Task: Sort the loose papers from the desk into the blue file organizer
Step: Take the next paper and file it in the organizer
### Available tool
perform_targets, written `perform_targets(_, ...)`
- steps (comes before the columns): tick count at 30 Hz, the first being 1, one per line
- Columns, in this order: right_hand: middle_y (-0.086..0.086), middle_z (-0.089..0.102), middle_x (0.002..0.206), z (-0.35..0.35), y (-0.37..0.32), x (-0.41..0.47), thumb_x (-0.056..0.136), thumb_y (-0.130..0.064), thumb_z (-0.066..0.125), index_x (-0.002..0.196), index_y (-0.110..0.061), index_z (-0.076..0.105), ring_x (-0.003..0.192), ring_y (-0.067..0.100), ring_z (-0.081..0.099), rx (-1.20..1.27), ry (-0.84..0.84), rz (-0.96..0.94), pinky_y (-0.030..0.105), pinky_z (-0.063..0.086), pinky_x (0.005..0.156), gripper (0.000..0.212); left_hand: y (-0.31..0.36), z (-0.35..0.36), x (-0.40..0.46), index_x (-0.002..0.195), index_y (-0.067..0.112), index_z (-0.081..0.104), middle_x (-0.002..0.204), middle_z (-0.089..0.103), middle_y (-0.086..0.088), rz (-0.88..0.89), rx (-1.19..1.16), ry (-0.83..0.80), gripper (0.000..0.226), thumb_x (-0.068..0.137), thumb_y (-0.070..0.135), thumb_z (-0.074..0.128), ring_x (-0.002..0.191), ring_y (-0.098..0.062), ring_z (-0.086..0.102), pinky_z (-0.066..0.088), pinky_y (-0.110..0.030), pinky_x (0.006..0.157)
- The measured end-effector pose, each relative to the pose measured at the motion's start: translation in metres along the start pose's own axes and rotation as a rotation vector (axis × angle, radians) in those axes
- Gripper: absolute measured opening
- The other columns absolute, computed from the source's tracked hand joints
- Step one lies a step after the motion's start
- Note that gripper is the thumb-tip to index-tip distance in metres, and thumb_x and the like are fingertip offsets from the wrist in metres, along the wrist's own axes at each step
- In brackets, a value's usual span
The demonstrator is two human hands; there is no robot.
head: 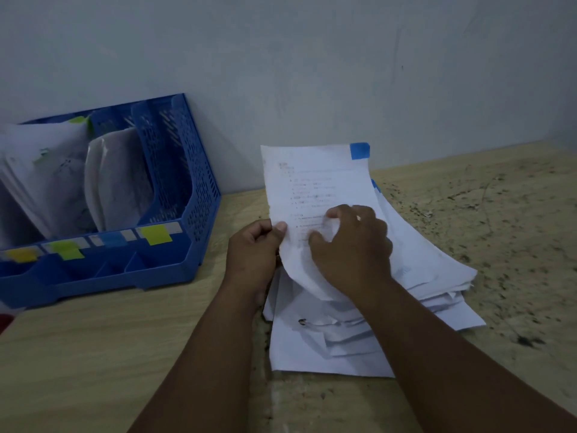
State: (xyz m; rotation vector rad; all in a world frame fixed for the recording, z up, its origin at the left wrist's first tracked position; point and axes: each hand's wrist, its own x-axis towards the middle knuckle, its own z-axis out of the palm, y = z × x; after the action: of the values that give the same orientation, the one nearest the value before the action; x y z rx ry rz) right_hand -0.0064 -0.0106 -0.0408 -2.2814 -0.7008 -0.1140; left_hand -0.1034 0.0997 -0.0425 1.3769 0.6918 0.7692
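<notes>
A printed white sheet (315,179) with a blue tab (360,150) at its top right corner is lifted off a messy stack of loose papers (437,276) on the desk. My left hand (253,251) pinches the sheet's left edge between thumb and fingers. My right hand (352,245) lies on the sheet's lower part with curled fingers crumpling the paper. The blue file organizer (175,195) stands at the left against the wall, with papers standing in its two left slots and the rightmost slot empty. Yellow, green and blue labels (154,234) are stuck along its front.
The wooden desk (93,354) carries dark specks and stains on its right part (499,214). A grey wall (312,73) runs close behind the organizer and the stack. A small red object (4,320) shows at the left edge.
</notes>
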Motion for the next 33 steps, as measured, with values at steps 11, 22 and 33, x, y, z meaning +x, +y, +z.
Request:
perform_targets(11, 0.003, 0.048, 0.137, -0.011, 0.018, 0.021, 0.097, -0.027, 0.062, 0.133, -0.028, 0.055, 0.126, 0.021, 0.049, 0.288, 0.044, 0.062, 0.026, 0.038, 0.101, 0.037, 0.011, -0.007, -0.002, 0.113, 0.016, 0.073, 0.104, 0.078, -0.004, -0.077, -0.128, -0.018, 0.021, 0.091, 0.018, 0.073, 0.096, -0.026, 0.075, 0.061, -0.045, 0.084)
perform_targets(22, -0.014, 0.051, 0.117, 0.005, 0.000, 0.008, 0.089, -0.018, 0.070, 0.124, -0.029, 0.061, 0.118, 0.009, 0.051, 0.390, 0.136, -0.177, 0.018, 0.037, 0.097, 0.038, 0.021, -0.020, -0.012, 0.099, 0.030, 0.071, 0.100, 0.077, 0.006, 0.050, 0.074, 0.060, 0.018, 0.091, 0.014, 0.075, 0.084, -0.010, 0.074, 0.060, -0.026, 0.069)
perform_targets(33, -0.008, 0.038, 0.150, 0.012, -0.080, 0.012, 0.084, -0.044, 0.068, 0.139, -0.040, 0.045, 0.139, 0.019, 0.033, 0.178, -0.234, -0.387, 0.040, 0.033, 0.113, 0.059, 0.082, -0.077, 0.004, 0.112, 0.016, 0.065, 0.094, 0.065, 0.012, 0.346, 0.128, 0.528, 0.017, 0.096, 0.020, 0.069, 0.089, -0.013, 0.065, 0.052, -0.025, 0.078)
